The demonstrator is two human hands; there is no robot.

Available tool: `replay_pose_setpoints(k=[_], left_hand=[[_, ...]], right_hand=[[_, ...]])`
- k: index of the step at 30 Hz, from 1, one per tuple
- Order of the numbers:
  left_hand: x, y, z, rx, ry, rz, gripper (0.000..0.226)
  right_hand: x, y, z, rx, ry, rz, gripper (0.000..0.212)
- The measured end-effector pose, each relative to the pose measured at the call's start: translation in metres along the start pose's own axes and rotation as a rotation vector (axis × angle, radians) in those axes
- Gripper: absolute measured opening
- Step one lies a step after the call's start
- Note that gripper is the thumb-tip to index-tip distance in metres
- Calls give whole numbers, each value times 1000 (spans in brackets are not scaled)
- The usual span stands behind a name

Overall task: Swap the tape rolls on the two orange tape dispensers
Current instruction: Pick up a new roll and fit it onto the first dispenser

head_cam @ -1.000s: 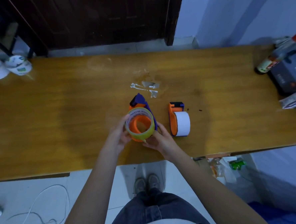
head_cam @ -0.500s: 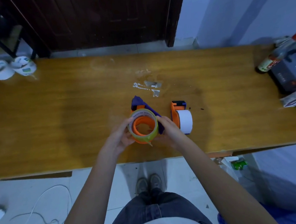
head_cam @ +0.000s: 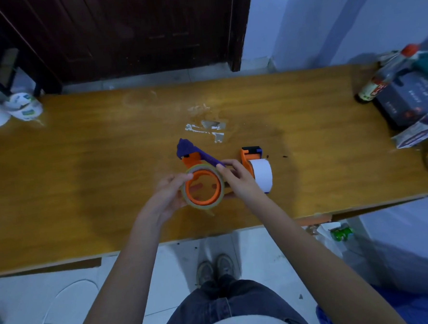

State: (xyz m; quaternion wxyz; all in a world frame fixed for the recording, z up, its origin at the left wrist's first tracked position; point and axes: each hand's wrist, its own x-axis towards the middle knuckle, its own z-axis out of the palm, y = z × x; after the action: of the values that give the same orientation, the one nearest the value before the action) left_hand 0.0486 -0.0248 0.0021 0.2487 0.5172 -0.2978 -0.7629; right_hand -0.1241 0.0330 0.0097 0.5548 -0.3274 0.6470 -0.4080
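Setting: wooden table (head_cam: 83, 169) in front of a dark door (head_cam: 129, 29), pale blue wall at 1–2 o'clock.
Task thing: clear tape roll (head_cam: 202, 187) on its orange hub, part of the first orange dispenser (head_cam: 195, 160) with purple handle, held at table centre just above the surface.
Left hand (head_cam: 168, 192): grip closed on the roll's 9 o'clock rim, fingertips at the edge.
Right hand (head_cam: 236, 179): grip closed around the dispenser at the roll's 3 o'clock side, thumb near the purple handle.
Second dispenser (head_cam: 251, 157): at 3 o'clock, just beside the right hand, carries the white tape roll (head_cam: 262, 175), untouched.
Step (judged): roll looks about to be pulled off the hub; swap barely begun.
Risk: roll sticks on hub, hard tug jerks the dispenser; loose tape end may stick to fingers; elbow could knock the second dispenser.
Outer: tape scraps (head_cam: 207, 129) at 12 o'clock, cups (head_cam: 9, 109) at 10, bottle (head_cam: 388, 73) and boxes (head_cam: 409, 97) at 2.
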Motion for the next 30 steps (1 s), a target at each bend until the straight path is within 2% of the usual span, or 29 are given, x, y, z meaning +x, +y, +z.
replay_pose_setpoints(k=[2, 5, 8, 11, 13, 17, 19, 21, 22, 24, 27, 28, 30], left_hand=[[1, 0, 1, 4, 27, 20, 31], [1, -2, 1, -8, 63, 38, 18], [-2, 0, 4, -5, 92, 44, 18], [-3, 6, 8, 39, 120, 48, 18], [-5, 11, 12, 147, 119, 68, 22], [-10, 24, 27, 521, 153, 105, 31], [-12, 30, 35, 625, 194, 116, 36], [-13, 32, 42, 729, 195, 153, 38], [-14, 30, 45, 770, 172, 185, 39], [-20, 21, 50, 814, 103, 276, 51], [-29, 3, 44, 1151, 31, 650, 86], [-31, -2, 40, 1294, 17, 773, 91], [-34, -10, 33, 1488, 23, 927, 86]], right_hand=[[0, -3, 1, -19, 0, -14, 32], [2, -7, 0, -5, -8, 22, 30], [1, -9, -3, -7, -47, 65, 28], [1, -10, -7, -38, -94, 139, 35], [3, -12, -7, -102, -105, 159, 44], [9, -9, -5, -196, -127, 116, 50], [9, -2, -6, -202, -176, 77, 46], [8, 6, -6, -147, -190, 78, 30], [8, 10, -6, -100, -172, 94, 22], [7, 16, -5, 43, -127, 170, 22], [9, 21, -5, 330, -84, 281, 37], [9, 22, -6, 410, -70, 294, 36], [9, 22, -9, 527, -69, 310, 30]])
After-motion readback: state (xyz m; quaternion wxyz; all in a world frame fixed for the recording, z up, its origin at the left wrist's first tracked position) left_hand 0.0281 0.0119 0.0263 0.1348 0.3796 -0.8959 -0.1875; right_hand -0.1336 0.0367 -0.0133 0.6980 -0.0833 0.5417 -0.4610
